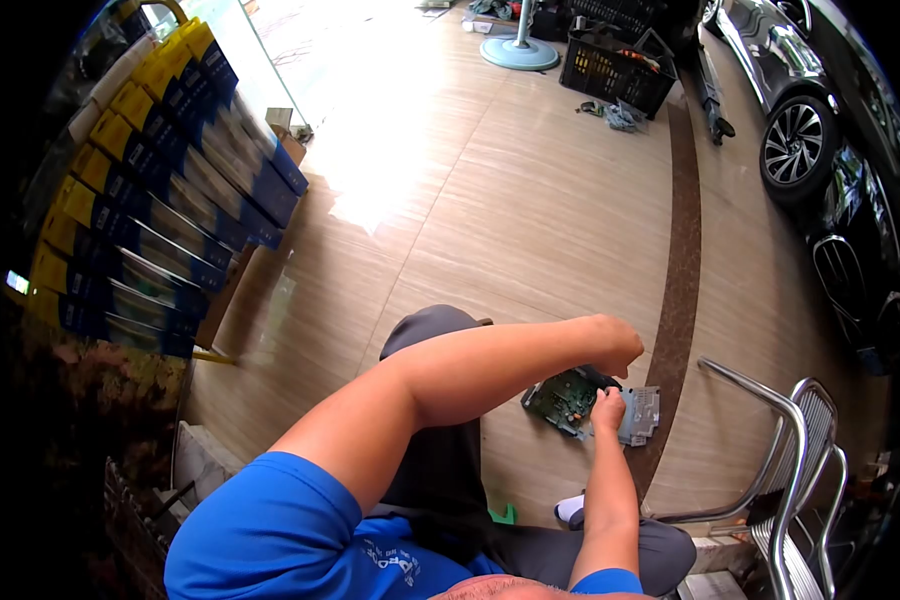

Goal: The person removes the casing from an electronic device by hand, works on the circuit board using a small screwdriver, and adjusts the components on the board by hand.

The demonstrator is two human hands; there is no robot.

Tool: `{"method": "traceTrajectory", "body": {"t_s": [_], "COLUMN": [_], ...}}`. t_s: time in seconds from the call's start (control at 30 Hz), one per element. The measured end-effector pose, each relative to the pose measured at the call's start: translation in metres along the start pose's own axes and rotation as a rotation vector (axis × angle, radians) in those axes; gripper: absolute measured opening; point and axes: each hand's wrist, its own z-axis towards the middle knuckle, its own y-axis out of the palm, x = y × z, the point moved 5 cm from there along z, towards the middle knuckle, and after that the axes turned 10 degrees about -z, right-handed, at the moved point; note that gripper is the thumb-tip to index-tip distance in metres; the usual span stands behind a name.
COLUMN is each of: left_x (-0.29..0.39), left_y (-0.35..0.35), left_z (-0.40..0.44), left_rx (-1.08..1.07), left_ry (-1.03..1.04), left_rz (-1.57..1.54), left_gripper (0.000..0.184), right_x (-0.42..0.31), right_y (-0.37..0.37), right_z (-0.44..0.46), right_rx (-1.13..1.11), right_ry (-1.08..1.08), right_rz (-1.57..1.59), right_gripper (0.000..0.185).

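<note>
A green circuit board (565,398) with small parts on it lies low over the floor, beside my knees. A silver metal plate (644,416) with cut-outs adjoins its right side. My left hand (617,345) reaches across from the left and curls closed just above the board's far edge. Near it shows a dark piece; what the fingers hold is hidden. Over the seam between board and plate, my right hand (608,408) is closed in a pinch. Whatever sits between those fingertips is too small to name.
Yellow-and-blue packages (160,180) hang on a rack at left. A metal-framed chair (795,440) stands close on the right, with a black car (840,160) beyond. Further off are a black crate (620,72) and a round blue stand base (519,53) on the tiled floor.
</note>
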Motion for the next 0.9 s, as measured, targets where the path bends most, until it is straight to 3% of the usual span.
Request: {"method": "traceTrajectory", "body": {"t_s": [0.33, 0.63, 0.77, 0.83, 0.9], "left_x": [0.002, 0.002, 0.002, 0.001, 0.003], "left_y": [0.003, 0.002, 0.0, 0.002, 0.0], "left_z": [0.001, 0.0, -0.002, -0.002, -0.003], "left_rx": [-0.019, -0.015, 0.007, -0.085, -0.091], "left_ry": [-0.013, -0.002, -0.005, -0.02, -0.022], "left_rz": [0.007, -0.001, -0.015, -0.008, -0.008], "left_gripper": [0.035, 0.035, 0.035, 0.046, 0.046], "right_x": [-0.006, -0.001, 0.003, 0.001, 0.0], "right_y": [-0.004, 0.008, 0.01, 0.009, 0.002], "right_z": [-0.001, 0.0, 0.0, 0.0, -0.003], "right_rx": [-0.173, -0.068, -0.065, -0.068, -0.013], "right_ry": [0.051, -0.079, -0.058, -0.053, 0.058], "right_rz": [-0.172, -0.091, -0.038, -0.026, -0.014], "right_gripper": [0.016, 0.016, 0.016, 0.016, 0.017]}}
